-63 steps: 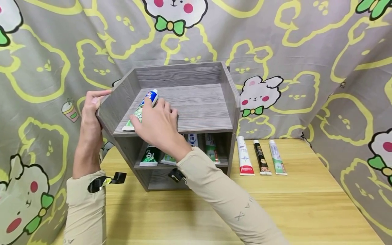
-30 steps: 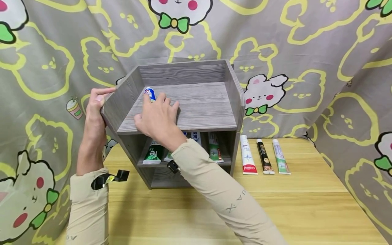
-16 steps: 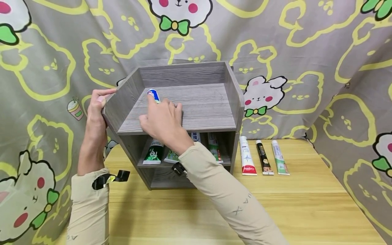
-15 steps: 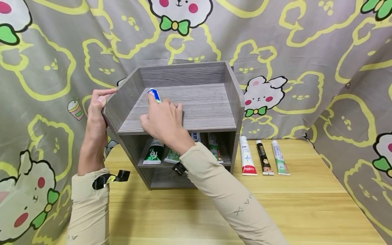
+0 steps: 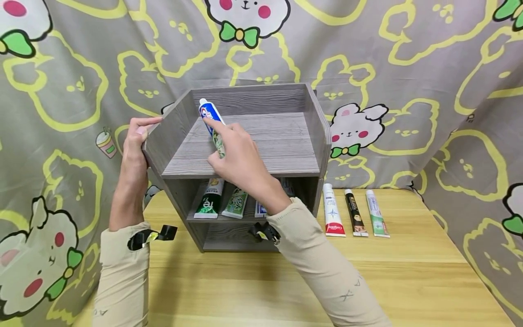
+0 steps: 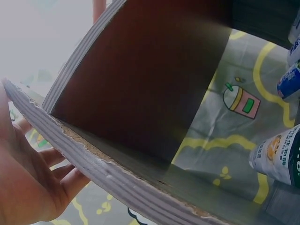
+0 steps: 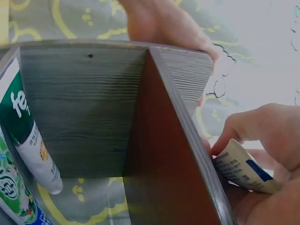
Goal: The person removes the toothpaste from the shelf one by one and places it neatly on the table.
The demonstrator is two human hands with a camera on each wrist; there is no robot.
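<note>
My left hand (image 5: 134, 156) grips the left side panel of the grey wood-grain shelf unit (image 5: 282, 141); in the left wrist view the fingers (image 6: 70, 185) lie against that panel's outer face. Over the top board, my right hand (image 5: 242, 159) holds a toothpaste tube (image 5: 210, 113), blue toward its white cap and green lower down. The index finger lies along the tube and the thumb is on its near side. The cap points to the back left. In the right wrist view, the tube's pale flat end (image 7: 243, 168) shows between the fingers, and the rest is hidden.
On the middle shelf lie a dark green tube (image 5: 209, 202), a green patterned tube (image 5: 235, 203) and others partly behind my right arm. Right of the unit, on the wooden table (image 5: 425, 281), lie a white-and-red tube (image 5: 333, 211), a black tube (image 5: 355, 213) and a white-and-green tube (image 5: 377, 214).
My right hand has moved right across the top board. The tube, mostly covered by the hand half a second ago, now shows more of its length. My left hand keeps its hold on the panel.
</note>
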